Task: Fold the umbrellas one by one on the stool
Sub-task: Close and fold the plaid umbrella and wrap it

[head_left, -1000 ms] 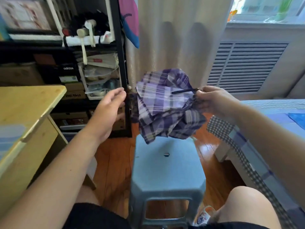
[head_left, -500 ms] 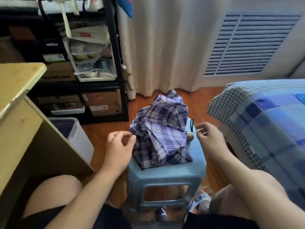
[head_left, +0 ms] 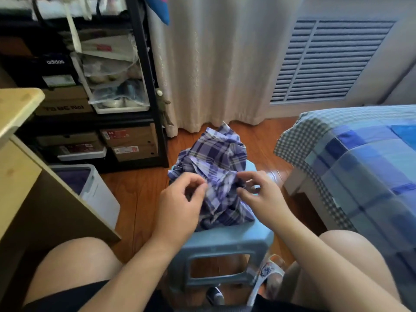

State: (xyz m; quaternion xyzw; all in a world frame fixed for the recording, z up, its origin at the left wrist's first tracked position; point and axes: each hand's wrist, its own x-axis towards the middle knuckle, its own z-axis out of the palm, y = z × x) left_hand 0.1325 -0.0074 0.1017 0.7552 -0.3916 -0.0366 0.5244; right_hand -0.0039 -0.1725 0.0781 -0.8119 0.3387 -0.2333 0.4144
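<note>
Purple plaid umbrella, crumpled on stool

Both forearms reach forward from the bottom, between the bare knees. The left hand shows its back, fingers curled toward the thumb. The right hand is near it, its fingers bent and spread.
</note>
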